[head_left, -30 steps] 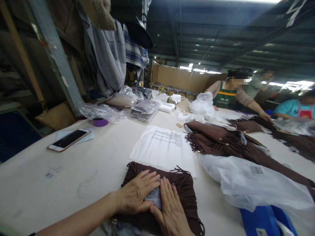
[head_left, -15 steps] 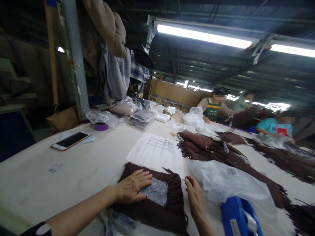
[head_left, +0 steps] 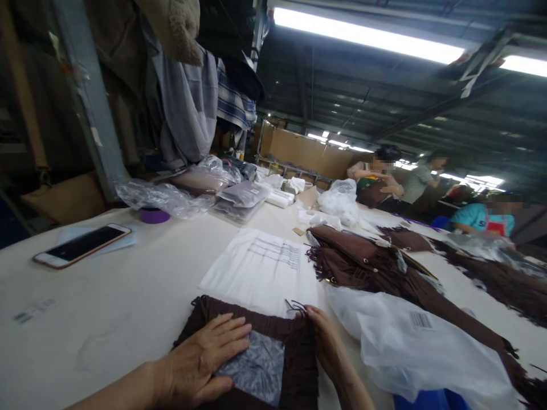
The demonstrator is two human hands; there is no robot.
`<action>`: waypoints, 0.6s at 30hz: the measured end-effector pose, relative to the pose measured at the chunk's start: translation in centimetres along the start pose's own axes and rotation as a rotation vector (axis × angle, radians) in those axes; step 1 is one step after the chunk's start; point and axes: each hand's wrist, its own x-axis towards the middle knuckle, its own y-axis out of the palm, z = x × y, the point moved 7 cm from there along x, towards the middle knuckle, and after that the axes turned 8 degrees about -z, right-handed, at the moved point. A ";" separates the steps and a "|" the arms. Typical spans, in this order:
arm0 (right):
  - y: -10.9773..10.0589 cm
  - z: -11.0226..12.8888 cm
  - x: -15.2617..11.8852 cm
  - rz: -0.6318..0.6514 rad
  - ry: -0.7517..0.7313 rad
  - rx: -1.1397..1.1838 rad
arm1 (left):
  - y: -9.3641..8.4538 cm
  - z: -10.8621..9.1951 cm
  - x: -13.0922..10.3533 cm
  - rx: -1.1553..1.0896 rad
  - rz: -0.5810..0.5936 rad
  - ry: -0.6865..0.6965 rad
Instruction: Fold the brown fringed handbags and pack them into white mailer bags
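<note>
A dark brown fringed bag (head_left: pixel 299 356) lies flat in front of me, partly cut off by the lower edge of the view. Crinkled grey plastic (head_left: pixel 258 364) shows in its middle, framed by the fringe. My left hand (head_left: pixel 209 356) rests on the bag and the plastic, palm down with fingers stretched out. At the bag's upper right corner, my right hand (head_left: pixel 329 344) has its fingers closed on the fringe strands; its fingertips are partly hidden. Beyond the bag's far edge, a white sheet with printed lines (head_left: pixel 256 267) lies on the table.
More brown fringed bags (head_left: pixel 367 262) lie to the right, beside a clear plastic bag (head_left: pixel 410 330). A blue object (head_left: pixel 431 400) shows at the bottom edge. Left are a phone (head_left: pixel 81 246) and purple tape roll (head_left: pixel 154 215). Co-workers (head_left: pixel 376 179) are across the table.
My right hand has moved from beside the bag onto its upper right corner and closed on the fringe. My left hand stays flat on the bag. The view has shifted closer.
</note>
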 end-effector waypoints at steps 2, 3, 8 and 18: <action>-0.1 -0.2 -0.3 0.049 -0.031 0.026 | -0.2 -0.1 0.0 0.021 -0.039 0.020; -0.2 -0.3 -0.5 0.081 -0.075 0.013 | -0.5 -0.1 0.0 0.023 -0.068 0.032; -0.6 -0.9 -2.1 0.172 -0.431 -0.335 | -1.5 -0.3 0.5 0.006 -0.134 0.037; 0.6 0.6 -4.9 0.174 -0.935 -0.765 | -1.9 -0.3 0.9 0.000 -0.143 0.014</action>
